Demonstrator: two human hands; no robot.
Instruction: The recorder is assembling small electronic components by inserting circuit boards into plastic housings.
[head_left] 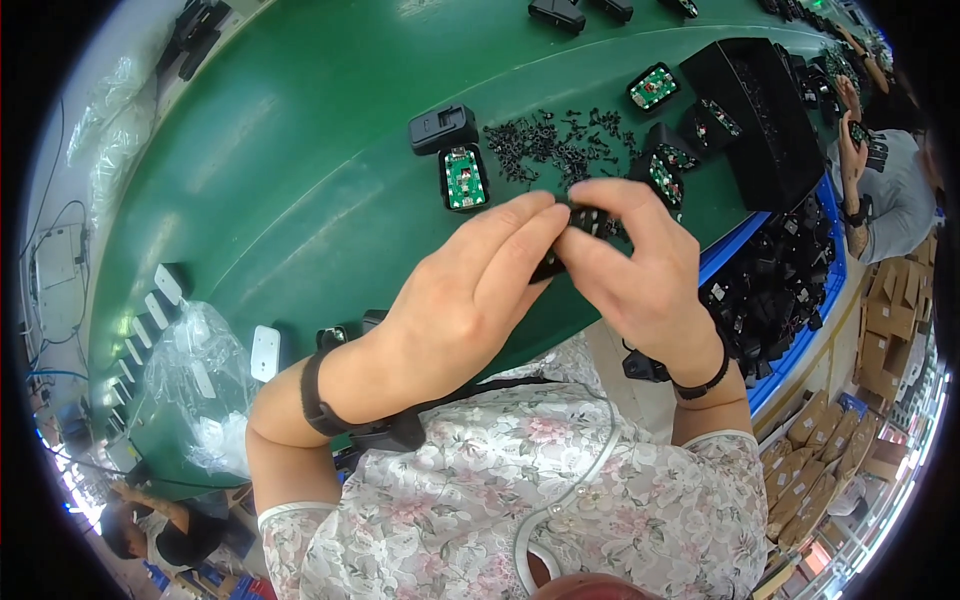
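Observation:
Both my hands meet over the green table's near edge around a small black housing (548, 268), mostly hidden by my fingers. My left hand (475, 270) closes on its left side, fingers pressed together. From the right, the thumb and fingers of my right hand (640, 262) pinch at a small dark part (590, 220) on or beside the housing; I cannot tell which. Just beyond lies a loose pile of small black parts (555, 142). Left of the pile, a black case with a green circuit board (465, 178) lies below a closed black case (443, 128).
More cases with boards (654, 88) lie right of the pile, beside a tall black box (765, 125). A blue crate (775, 290) full of black parts stands at my right. Plastic bags (205, 370) and white-faced pieces (265, 353) lie at left. Other people work at both sides.

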